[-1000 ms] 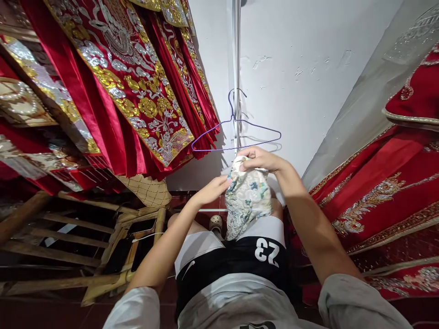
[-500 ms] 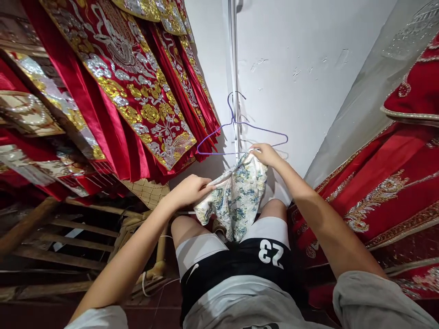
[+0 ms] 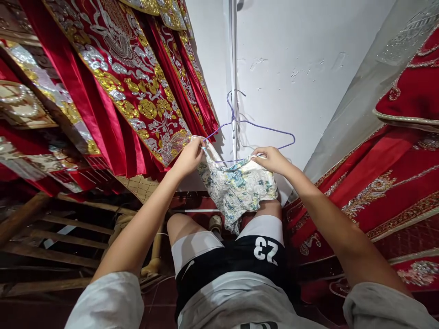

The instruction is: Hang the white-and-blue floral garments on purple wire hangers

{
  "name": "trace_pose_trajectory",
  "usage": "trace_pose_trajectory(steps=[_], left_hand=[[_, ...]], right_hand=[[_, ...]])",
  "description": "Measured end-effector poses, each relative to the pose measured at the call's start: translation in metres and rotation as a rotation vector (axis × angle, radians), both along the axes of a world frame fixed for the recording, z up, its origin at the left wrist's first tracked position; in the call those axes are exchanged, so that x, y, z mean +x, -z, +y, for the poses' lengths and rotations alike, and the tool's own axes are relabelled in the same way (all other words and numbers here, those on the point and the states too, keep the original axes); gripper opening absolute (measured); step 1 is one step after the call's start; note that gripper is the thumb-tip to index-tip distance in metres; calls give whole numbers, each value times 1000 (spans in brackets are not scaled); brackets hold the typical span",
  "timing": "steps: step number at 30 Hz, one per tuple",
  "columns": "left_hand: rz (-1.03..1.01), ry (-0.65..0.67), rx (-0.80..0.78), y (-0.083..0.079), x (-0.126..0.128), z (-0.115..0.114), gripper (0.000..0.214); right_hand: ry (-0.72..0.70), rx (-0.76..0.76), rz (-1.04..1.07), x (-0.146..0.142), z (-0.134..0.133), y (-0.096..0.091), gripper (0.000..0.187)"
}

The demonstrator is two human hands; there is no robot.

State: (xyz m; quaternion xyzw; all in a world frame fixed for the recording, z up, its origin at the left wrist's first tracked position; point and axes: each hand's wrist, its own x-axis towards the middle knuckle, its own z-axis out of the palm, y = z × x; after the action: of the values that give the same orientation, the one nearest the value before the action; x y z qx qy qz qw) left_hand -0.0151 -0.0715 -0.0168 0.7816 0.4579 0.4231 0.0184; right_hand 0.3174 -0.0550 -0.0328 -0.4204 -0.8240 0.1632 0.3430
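Note:
A purple wire hanger hangs by its hook at a white vertical strip on the wall. My left hand grips one upper edge of a white floral garment, right at the hanger's left arm, and the fabric covers that tip. With fingers pinched on the garment's other upper edge, my right hand sits just below the hanger's right arm. The right end of the hanger is bare. Between my hands the cloth sags in front of the hanger's lower bar and drapes down above my knees.
Red robes with gold and silver embroidery hang at the left. More beaded red cloth lines the right side. A slatted wooden rack stands low at the left. Behind the hanger is a white wall.
My left hand has moved up to the hanger's left arm, bringing the garment's left edge over that end. My right hand has shifted slightly right and down. The hanger has tilted a little.

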Motion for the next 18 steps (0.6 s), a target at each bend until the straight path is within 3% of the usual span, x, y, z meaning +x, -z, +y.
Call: trace_pose_trajectory(steps=[3, 8, 10, 12, 15, 18], left_hand=[[-35, -65, 21, -3, -4, 12, 24], [98, -71, -49, -12, -8, 10, 26], [125, -72, -59, -16, -8, 8, 26], [153, -72, -44, -19, -8, 8, 25], [107, -160, 82, -21, -12, 10, 24], [-51, -322, 223, -21, -18, 11, 25]], right_hand=[[54, 39, -73, 1, -13, -2, 36], [304, 97, -85, 31, -5, -11, 90], [343, 98, 8, 45, 9, -18, 88], [298, 27, 122, 56, 21, -30, 72], [151, -175, 278, 67, 28, -52, 47], [8, -402, 356, 70, 21, -71, 43]])
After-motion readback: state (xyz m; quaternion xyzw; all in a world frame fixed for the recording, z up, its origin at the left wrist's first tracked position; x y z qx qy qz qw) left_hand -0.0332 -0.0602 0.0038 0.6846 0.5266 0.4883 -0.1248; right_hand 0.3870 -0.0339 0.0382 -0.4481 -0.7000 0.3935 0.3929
